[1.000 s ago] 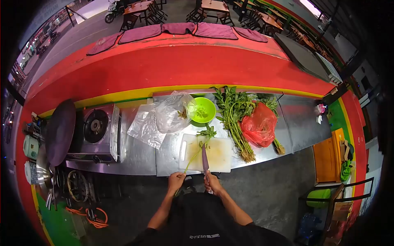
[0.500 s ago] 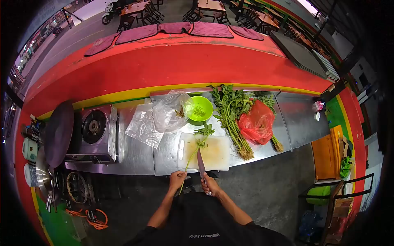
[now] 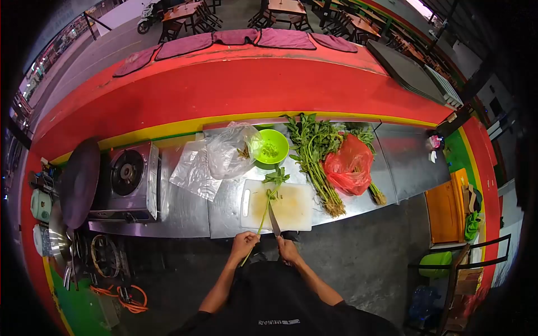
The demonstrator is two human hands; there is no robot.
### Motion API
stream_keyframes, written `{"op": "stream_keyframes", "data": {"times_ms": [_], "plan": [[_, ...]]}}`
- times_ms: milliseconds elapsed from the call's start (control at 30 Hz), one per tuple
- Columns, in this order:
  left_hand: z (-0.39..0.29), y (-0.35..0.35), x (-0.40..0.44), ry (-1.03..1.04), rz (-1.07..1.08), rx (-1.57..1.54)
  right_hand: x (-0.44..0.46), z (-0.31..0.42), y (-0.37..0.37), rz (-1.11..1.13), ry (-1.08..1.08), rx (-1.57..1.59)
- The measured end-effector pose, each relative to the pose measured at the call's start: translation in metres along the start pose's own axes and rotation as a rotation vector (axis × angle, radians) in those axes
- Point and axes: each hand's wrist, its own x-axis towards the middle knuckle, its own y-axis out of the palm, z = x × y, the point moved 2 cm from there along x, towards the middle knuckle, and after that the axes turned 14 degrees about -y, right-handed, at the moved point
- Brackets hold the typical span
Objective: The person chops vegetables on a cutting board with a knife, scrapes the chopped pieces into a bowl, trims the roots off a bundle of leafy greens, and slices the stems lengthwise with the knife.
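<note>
My left hand (image 3: pixel 245 243) is closed around the lower part of a long leafy green stalk (image 3: pixel 263 216), in front of the counter's near edge. The stalk's leaves (image 3: pixel 277 176) rest at the far edge of a white cutting board (image 3: pixel 297 207). In my right hand (image 3: pixel 288 250) is a knife (image 3: pixel 274 219), gripped by its handle, its blade angled over the board with the tip close to the stalk. Small green bits lie on the board. Behind it stands a lime-green bowl (image 3: pixel 277 144) with chopped green pieces inside.
Bundles of leafy stalks (image 3: pixel 319 179) and a red plastic bag (image 3: pixel 348 166) lie right of the board. Clear plastic bags (image 3: pixel 195 171) spread to the left, beside a gas stove (image 3: pixel 126 173) and a large dark wok (image 3: pixel 80 183). A red wall (image 3: pixel 246 89) borders the counter.
The knife and right hand have shifted slightly, with the blade tip nearer the stalk. The stalk now lies a little farther right at its lower end. Both hands keep their hold.
</note>
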Motion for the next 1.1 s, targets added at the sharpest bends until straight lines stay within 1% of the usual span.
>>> {"op": "stream_keyframes", "data": {"times_ms": [33, 67, 100, 133, 200, 233, 333, 400, 433, 467, 600, 733, 800, 833, 900, 1000, 1033, 1100], "plan": [[-0.003, 0.0, -0.001, 0.015, 0.001, 0.005, 0.003, -0.008, 0.003, 0.0, 0.0, 0.0], [-0.006, 0.001, -0.002, 0.015, 0.001, 0.004, 0.006, -0.016, 0.004, -0.036, -0.045, -0.07], [-0.011, 0.001, -0.005, 0.021, -0.005, 0.025, 0.007, -0.014, 0.004, -0.073, -0.09, -0.139], [-0.016, 0.002, -0.009, 0.027, -0.011, 0.045, 0.007, -0.013, 0.003, -0.072, -0.09, -0.138], [-0.02, 0.005, -0.016, 0.037, 0.027, 0.046, 0.01, -0.022, 0.0, 0.017, 0.074, -0.169], [-0.019, 0.006, -0.02, 0.044, 0.065, 0.044, 0.011, -0.028, 0.001, 0.018, 0.075, -0.166], [-0.017, 0.008, -0.028, 0.063, 0.051, 0.082, 0.016, -0.037, 0.004, -0.023, 0.017, -0.248], [-0.014, 0.009, -0.03, 0.04, 0.059, 0.068, 0.014, -0.033, 0.003, -0.075, -0.121, -0.274], [-0.013, 0.008, -0.029, 0.033, 0.068, -0.018, 0.013, -0.031, 0.002, -0.078, -0.122, -0.273], [-0.012, 0.008, -0.028, 0.025, 0.076, -0.105, 0.012, -0.029, 0.0, -0.059, -0.095, -0.237], [-0.032, -0.002, -0.028, -0.015, 0.07, -0.171, 0.013, -0.029, -0.001, -0.013, -0.048, -0.13], [-0.043, -0.018, -0.012, -0.02, 0.04, -0.16, 0.004, -0.005, -0.008, 0.025, -0.001, -0.06], [-0.048, -0.023, -0.01, -0.001, 0.032, -0.178, 0.0, 0.006, -0.011, 0.096, 0.07, 0.097], [-0.049, -0.027, -0.009, -0.014, 0.029, -0.162, -0.001, 0.01, -0.014, 0.097, 0.069, 0.094], [-0.043, -0.032, -0.005, -0.013, 0.048, -0.128, -0.003, 0.016, -0.015, 0.16, 0.135, 0.247], [-0.022, -0.033, 0.0, -0.061, 0.059, -0.084, -0.005, 0.018, -0.017, 0.176, 0.112, 0.304], [-0.02, -0.034, 0.0, -0.06, 0.1, -0.011, -0.005, 0.018, -0.017, 0.174, 0.11, 0.304], [-0.015, -0.032, -0.001, -0.054, 0.124, 0.004, -0.005, 0.016, -0.017, 0.161, 0.135, 0.365]]}}
